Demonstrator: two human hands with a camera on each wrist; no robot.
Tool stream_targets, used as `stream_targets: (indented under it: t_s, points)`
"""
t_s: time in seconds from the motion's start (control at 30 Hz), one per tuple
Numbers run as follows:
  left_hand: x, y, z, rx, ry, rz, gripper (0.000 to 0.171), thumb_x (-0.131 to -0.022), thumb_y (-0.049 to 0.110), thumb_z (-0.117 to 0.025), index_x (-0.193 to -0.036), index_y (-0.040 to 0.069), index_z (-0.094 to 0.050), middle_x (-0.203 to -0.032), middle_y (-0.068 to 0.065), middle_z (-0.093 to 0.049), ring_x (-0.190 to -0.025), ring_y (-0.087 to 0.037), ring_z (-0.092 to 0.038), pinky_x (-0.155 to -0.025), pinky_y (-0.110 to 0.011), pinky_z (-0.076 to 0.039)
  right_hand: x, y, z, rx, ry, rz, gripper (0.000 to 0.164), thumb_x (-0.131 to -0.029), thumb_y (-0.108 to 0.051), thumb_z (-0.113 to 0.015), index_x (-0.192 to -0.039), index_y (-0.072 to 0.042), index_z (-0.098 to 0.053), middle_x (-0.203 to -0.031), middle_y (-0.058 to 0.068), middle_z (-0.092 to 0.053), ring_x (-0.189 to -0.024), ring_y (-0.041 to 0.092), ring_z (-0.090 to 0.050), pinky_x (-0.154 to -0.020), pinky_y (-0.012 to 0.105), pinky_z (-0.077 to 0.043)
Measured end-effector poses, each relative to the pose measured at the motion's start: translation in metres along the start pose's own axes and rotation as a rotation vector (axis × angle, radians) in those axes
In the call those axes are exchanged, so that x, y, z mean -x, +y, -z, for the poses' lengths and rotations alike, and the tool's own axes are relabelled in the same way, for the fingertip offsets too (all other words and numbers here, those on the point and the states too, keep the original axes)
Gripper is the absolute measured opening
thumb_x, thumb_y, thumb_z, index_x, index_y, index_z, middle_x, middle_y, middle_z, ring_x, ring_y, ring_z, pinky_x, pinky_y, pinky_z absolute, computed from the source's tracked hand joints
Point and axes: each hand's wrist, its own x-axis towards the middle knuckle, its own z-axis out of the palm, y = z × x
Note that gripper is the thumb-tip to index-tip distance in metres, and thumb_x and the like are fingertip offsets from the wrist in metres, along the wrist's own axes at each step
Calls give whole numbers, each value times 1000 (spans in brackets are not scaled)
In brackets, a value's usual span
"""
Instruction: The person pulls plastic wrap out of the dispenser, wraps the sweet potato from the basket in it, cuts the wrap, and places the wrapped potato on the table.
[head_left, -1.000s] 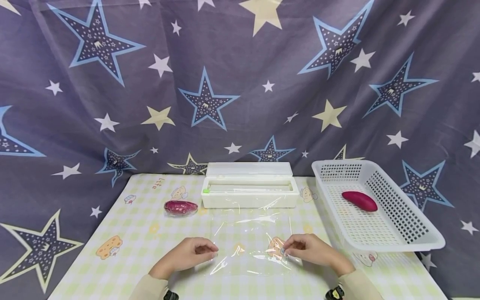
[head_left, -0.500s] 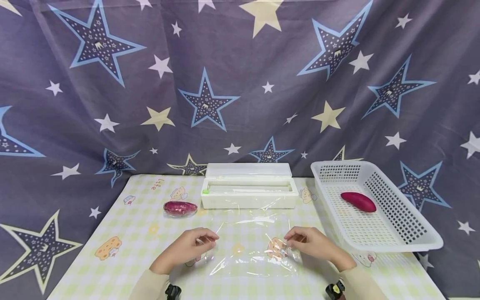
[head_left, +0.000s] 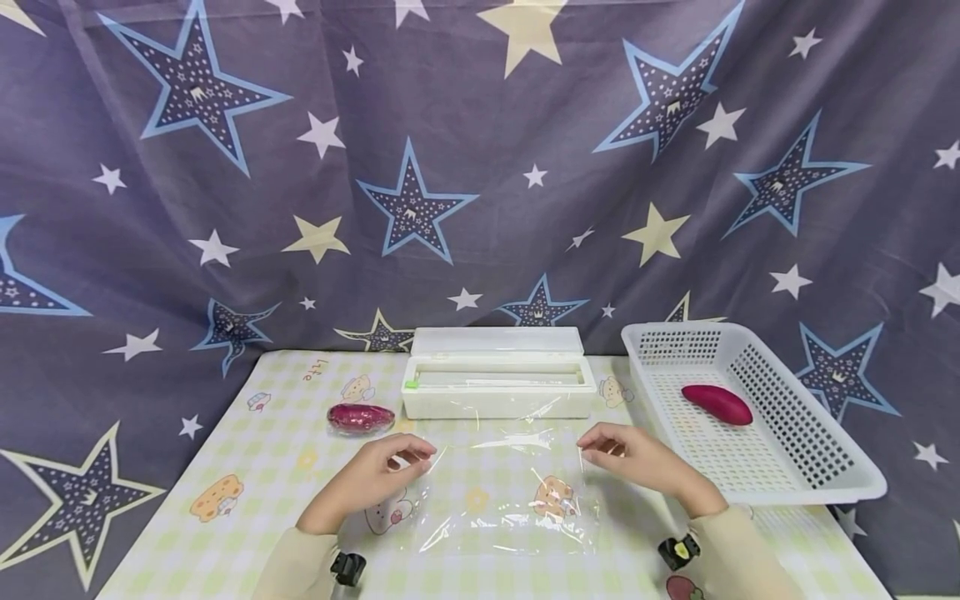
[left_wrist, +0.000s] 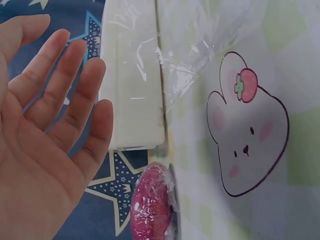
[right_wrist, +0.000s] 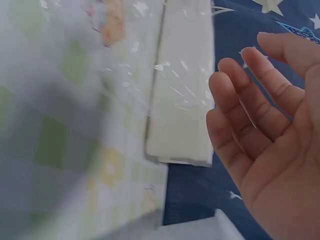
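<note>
A sheet of clear plastic wrap [head_left: 510, 492] stretches from a white wrap dispenser [head_left: 498, 406] toward the front of the table, its surface creased and shiny. My left hand [head_left: 375, 483] hovers at the sheet's left edge, fingers loosely bent, with nothing in it in the left wrist view. At the right edge, my right hand [head_left: 645, 468] is held the same way, and the right wrist view shows its palm [right_wrist: 280, 190] bare. Left of the dispenser lies a purple-red sweet potato [head_left: 361, 417] wrapped in film, also visible below the left hand [left_wrist: 45, 130] in its wrist view.
The dispenser's lid [head_left: 497, 341] stands raised at the back. On the right, a white perforated basket [head_left: 795, 492] holds an unwrapped purple-red sweet potato [head_left: 717, 404]. A star-patterned curtain [head_left: 480, 217] hangs behind the checked tablecloth [head_left: 247, 550].
Both hands have moved up along the sheet's sides toward the dispenser. The right hand has also shifted slightly right, off the wrap's edge. The wrap and sweet potatoes stay put.
</note>
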Motion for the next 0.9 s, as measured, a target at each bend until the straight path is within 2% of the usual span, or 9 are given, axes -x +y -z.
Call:
stream_targets:
  t_s: [0.17,0.37,0.47,0.67,0.8,0.9]
  points:
    - [-1,3,0,12,1,6,21,-98,29,-66,-116,19,-70,-112,-5,-70,-97,-12,-63,-79,-31,-52,-3,-6,19,57,40,19,11,-98,-19,-66,-109,-15,-70,-97,-4,-71,-87,11,-64,-77,28,-54]
    - [-4,4,-2,34,0,-2,24,-99,28,-66,-117,13,-69,-112,0,-70,-96,-14,-64,-79,-32,-53,-4,-10,42,93,76,-9,12,-98,-18,-67,-110,-16,-71,-97,-6,-70,-87,11,-64,-77,29,-54]
    - [-6,5,-5,45,-3,-17,21,-99,28,-66,-117,18,-69,-112,2,-69,-96,-14,-64,-79,-33,-53,-4,-12,54,114,86,-32,13,-98,-18,-67,-110,-15,-71,-97,-6,-70,-87,11,-64,-77,29,-54]
    - [-11,6,-9,42,-2,-44,19,-98,27,-67,-117,22,-69,-110,9,-68,-95,-13,-64,-78,-32,-53,-3,-13,78,172,128,-6,14,-97,-13,-68,-110,-13,-72,-97,-4,-72,-87,11,-65,-76,28,-54]
    - [-15,8,-11,62,-11,-49,19,-99,27,-66,-117,24,-68,-111,5,-69,-96,-14,-64,-79,-32,-52,-1,-11,93,214,173,-2,13,-98,-14,-67,-110,-13,-72,-95,-5,-71,-85,11,-66,-75,29,-55]
    - [-17,10,-12,63,-18,-48,18,-99,27,-66,-117,25,-68,-111,2,-69,-95,-13,-64,-79,-31,-53,1,-8,105,254,189,-31,15,-99,-16,-65,-112,-12,-72,-95,-4,-71,-84,10,-65,-75,28,-54]
